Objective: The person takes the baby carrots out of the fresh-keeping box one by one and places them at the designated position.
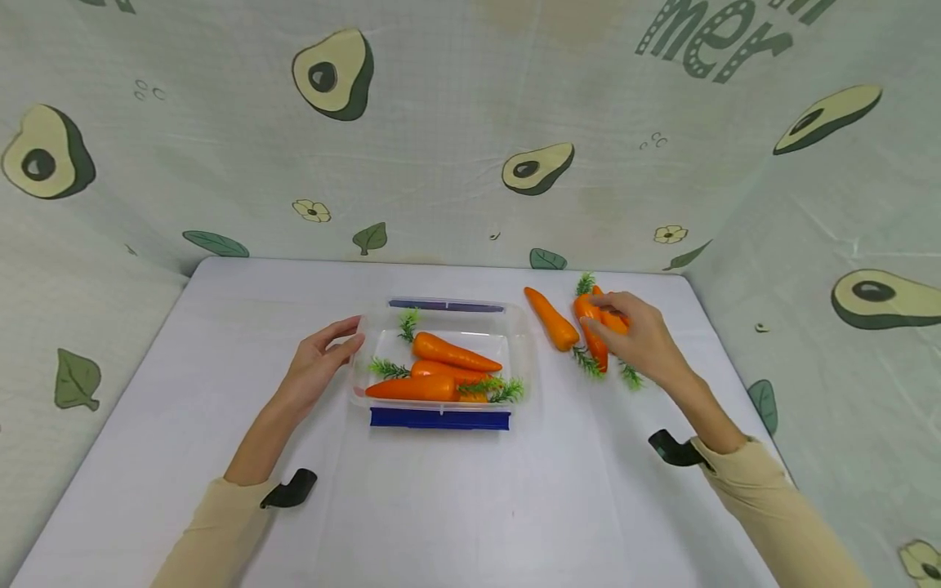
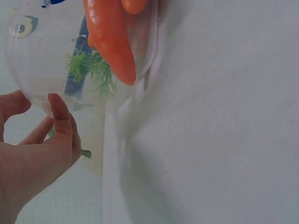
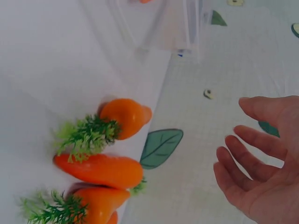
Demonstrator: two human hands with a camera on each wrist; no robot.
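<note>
A clear plastic container with blue clip flaps holds several orange carrots with green tops. My left hand grips the container's left edge between thumb and fingers; the left wrist view shows the hand at its corner. To the right of the container, more carrots lie in a loose group on the table. Over this group reaches my right hand. In the right wrist view the hand has its thumb and fingers spread, with nothing between them, apart from the carrots.
A white cloth covers the table. Behind and at both sides hangs a pale cloth printed with avocados and leaves. Each sleeve cuff has a black wrist mount on it.
</note>
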